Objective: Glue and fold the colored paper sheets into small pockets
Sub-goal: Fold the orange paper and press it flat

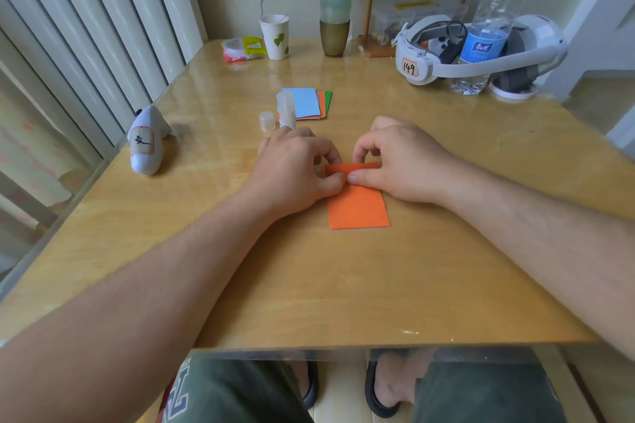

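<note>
An orange paper sheet (359,206) lay flat on the wooden tabletop (309,285), a little right of centre, its near edge squared toward the person and its far edge turned back into a narrow flap. Both hands met at that fold. The left hand (295,170) had its fingers curled, thumb and forefinger pinching the left end of the flap. The right hand (400,161) was curled as well, its thumb pressed flat along the crease and its forefinger bent over the flap's upper edge.

Just beyond the left hand stood an uncapped glue stick (286,110), upright, with its clear cap (267,121) beside it. Touching the stick on the right was a small stack of paper sheets (305,103): blue on top, with orange and green edges showing along the right side.

A white controller (147,141) lay near the left edge of the tabletop, well apart from the work. Along the far edge sat a paper cup (276,36), a tall stack of cups (336,3), a white headset (481,51) and a water bottle (491,21). The near half of the tabletop, from the sheet down to the front edge, held only the two forearms, and the span to the right of the right hand was open out to that edge.
</note>
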A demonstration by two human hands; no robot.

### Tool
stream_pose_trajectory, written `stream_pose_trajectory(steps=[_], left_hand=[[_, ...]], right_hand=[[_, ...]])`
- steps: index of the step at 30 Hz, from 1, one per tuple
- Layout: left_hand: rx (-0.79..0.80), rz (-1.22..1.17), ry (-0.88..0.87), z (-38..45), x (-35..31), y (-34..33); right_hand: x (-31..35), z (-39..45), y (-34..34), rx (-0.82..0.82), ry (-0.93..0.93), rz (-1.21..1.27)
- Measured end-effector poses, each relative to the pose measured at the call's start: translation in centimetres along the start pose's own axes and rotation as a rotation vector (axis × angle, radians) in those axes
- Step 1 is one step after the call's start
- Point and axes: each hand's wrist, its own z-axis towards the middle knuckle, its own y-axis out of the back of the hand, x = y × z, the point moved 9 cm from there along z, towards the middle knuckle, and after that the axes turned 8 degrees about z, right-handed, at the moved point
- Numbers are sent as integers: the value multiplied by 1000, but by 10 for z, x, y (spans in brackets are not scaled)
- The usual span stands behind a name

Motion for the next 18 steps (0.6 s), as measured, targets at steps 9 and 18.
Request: stream_pose_trajectory(steps=[9, 18], left_hand=[[18, -51, 19, -2, 4, 0], [72, -104, 42, -3, 9, -2]], right_hand=[[-12, -8, -4, -109, -25, 186], [-18, -12, 1, -132, -51, 213]])
